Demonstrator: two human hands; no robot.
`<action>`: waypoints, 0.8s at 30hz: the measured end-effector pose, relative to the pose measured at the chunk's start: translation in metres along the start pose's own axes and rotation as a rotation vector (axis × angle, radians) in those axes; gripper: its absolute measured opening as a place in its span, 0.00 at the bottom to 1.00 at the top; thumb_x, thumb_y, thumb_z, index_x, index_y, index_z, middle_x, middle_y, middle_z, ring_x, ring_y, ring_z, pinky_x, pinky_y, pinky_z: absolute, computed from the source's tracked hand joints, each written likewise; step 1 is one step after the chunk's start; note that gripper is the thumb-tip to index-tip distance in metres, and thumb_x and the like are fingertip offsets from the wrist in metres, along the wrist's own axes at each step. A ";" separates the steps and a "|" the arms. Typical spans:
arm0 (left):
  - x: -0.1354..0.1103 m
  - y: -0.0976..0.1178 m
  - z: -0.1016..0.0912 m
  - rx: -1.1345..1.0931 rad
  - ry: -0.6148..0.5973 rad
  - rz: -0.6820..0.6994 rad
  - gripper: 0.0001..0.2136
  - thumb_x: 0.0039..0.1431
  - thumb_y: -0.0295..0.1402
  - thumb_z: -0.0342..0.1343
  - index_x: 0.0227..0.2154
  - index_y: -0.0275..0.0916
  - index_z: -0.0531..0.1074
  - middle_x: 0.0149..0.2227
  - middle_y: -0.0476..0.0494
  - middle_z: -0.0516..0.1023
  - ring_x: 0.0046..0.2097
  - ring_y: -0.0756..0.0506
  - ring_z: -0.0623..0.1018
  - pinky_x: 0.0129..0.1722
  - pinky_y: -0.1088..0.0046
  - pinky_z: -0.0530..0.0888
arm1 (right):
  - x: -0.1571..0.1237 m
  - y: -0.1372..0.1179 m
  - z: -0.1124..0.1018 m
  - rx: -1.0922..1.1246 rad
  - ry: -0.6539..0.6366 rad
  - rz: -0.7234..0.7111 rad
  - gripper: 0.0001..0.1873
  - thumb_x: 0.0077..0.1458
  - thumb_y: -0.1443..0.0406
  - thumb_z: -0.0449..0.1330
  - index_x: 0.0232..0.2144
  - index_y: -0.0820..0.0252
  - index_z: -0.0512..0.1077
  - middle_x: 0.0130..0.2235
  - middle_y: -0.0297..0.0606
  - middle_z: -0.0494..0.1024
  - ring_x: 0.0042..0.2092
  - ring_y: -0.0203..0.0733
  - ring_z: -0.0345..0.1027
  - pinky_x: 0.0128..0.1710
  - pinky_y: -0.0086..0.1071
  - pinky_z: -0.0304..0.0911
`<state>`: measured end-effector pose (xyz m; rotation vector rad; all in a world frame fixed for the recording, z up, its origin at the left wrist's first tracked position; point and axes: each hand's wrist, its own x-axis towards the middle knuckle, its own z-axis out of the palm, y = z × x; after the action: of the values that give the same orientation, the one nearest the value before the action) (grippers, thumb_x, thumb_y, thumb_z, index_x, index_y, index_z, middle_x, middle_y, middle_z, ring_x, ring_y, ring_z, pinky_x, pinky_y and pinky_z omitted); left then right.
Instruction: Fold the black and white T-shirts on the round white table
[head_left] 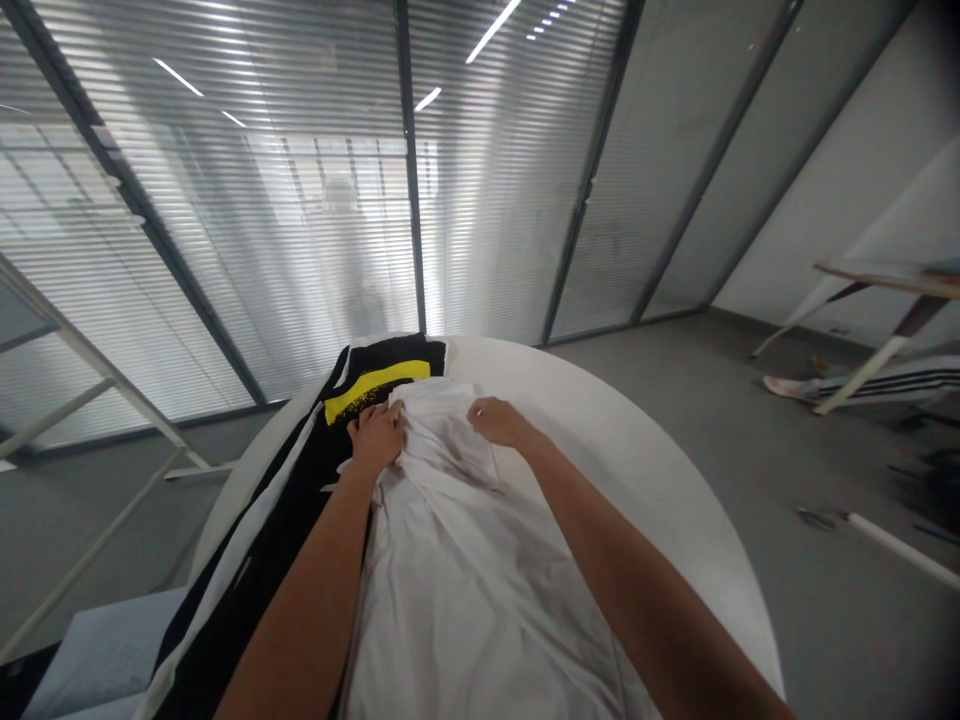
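Observation:
A wrinkled white cloth garment (465,560) lies lengthwise on a round white table (637,480), its far end between my hands. At its far left edge is my left hand (377,437), thumb on the white fabric and curled fingers reaching over the black garment beside it. My right hand (496,420) is closed in a pinch at the far right edge of the white garment; its fingertips are partly hidden. Under and left of the white one lies a black garment (292,520) with a yellow patch (382,385) and white strips.
Glass partitions with blinds (322,250) stand beyond the table. A white metal frame (112,380) is at the left, near pale sheets (105,650). At the right are a wooden-topped table (885,278), striped fabric (892,380) on the floor and a white pole (900,548).

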<state>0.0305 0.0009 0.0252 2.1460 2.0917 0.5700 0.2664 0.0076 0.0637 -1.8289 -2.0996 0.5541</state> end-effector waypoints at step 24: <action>0.000 0.002 -0.001 0.004 -0.038 -0.016 0.25 0.62 0.31 0.44 0.62 0.50 0.62 0.62 0.41 0.65 0.63 0.35 0.59 0.59 0.46 0.54 | 0.122 -0.008 0.015 -0.015 0.145 0.035 0.16 0.58 0.60 0.54 0.45 0.58 0.75 0.48 0.41 0.78 0.50 0.43 0.70 0.47 0.31 0.62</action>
<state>0.0317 0.0005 0.0268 2.1237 2.0901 0.5196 0.2344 0.1255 0.0511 -1.8579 -1.9857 0.4022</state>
